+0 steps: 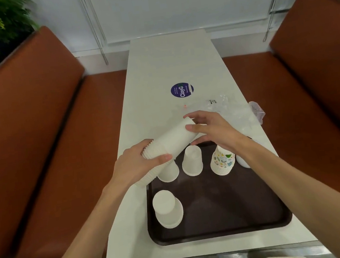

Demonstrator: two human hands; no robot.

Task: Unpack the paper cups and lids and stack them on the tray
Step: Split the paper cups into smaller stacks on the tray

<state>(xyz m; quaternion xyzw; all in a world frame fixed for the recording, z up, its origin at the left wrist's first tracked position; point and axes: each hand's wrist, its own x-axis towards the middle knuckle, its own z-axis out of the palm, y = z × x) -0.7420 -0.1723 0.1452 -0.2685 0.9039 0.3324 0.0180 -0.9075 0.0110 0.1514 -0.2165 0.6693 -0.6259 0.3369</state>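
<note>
One cup stack (173, 139) above tray (216, 200), left fingers (163, 158) curled round rims, right fingers (197, 115) clasping base

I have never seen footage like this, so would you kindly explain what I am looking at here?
There is no machine here. A person wears a camera on the head, and it looks down at their own two hands; this is the only view. The left hand and right hand hold a cup stack sideways, with one grip at each end, above a dark tray on a white table. On the tray stand upside-down white cups and a patterned stack. A clear wrapper lies beyond the tray.
</note>
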